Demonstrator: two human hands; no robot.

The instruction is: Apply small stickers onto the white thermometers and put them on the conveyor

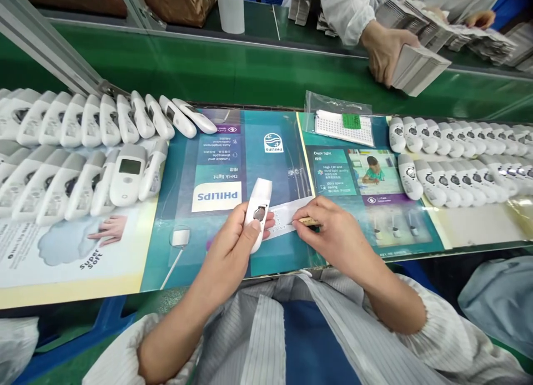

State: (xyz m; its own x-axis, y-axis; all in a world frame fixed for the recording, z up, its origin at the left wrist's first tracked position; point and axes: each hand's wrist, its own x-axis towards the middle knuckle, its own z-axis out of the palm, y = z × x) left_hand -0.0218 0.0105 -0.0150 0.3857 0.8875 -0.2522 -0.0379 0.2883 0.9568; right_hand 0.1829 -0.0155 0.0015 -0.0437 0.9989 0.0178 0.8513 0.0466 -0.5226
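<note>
My left hand [233,235] is closed around a white handheld device [259,213], tilted slightly, with a round dark recess facing up and my thumb just below it. Beside it, a pale sticker sheet [287,217] with rows of small round marks reaches from my left fingertips to my right hand. Whether the left fingers touch that sheet, I cannot tell. My right hand [333,229] pinches a slim pointed tool with a tan body [308,222], its tip over the sheet.
Rows of similar white devices line the left [87,118] and right [449,138] of the table; one at left, a device with a grey screen [129,174], faces up. A plastic bag of sticker sheets [343,124] lies behind. Across the green belt [250,69], another person's hand [385,49] grips a paper stack.
</note>
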